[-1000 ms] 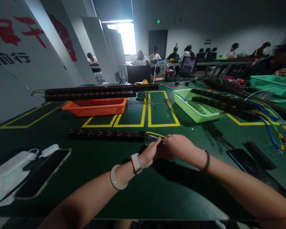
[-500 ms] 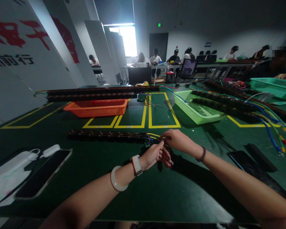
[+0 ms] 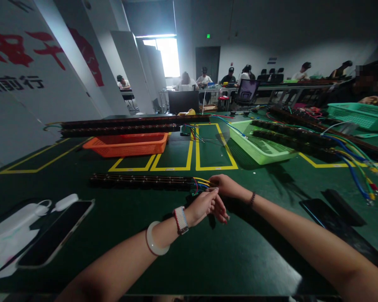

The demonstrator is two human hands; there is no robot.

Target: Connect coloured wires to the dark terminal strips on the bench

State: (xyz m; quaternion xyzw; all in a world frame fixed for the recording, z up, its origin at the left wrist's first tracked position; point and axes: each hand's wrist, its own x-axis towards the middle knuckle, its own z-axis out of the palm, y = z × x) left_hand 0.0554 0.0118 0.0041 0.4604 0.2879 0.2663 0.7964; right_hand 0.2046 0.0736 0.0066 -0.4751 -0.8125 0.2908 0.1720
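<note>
A long dark strip-like assembly (image 3: 141, 181) lies on the green table, with yellow, blue and red wires (image 3: 202, 182) coming out of its right end. My right hand (image 3: 225, 186) is closed at the far ends of these wires, its fingertips bent down around them. Just in front, my left hand (image 3: 206, 206) has thumb and forefinger pinched near the same wires, while its other fingers hang loosely curled. The wire ends are hidden between the two hands. A watch (image 3: 180, 219) and a pale bangle (image 3: 155, 239) are on my left wrist.
An orange basket (image 3: 126, 147) with long dark strips across it stands behind, a light green basket (image 3: 264, 155) holding wired strips to its right. Phones lie at left (image 3: 56, 235) and right (image 3: 334, 222). A teal basket (image 3: 359, 117) is beside a person at far right.
My right hand has shifted slightly left and down along the wires, closer to the strip. My left hand stays nearly in place. The view has tilted a little.
</note>
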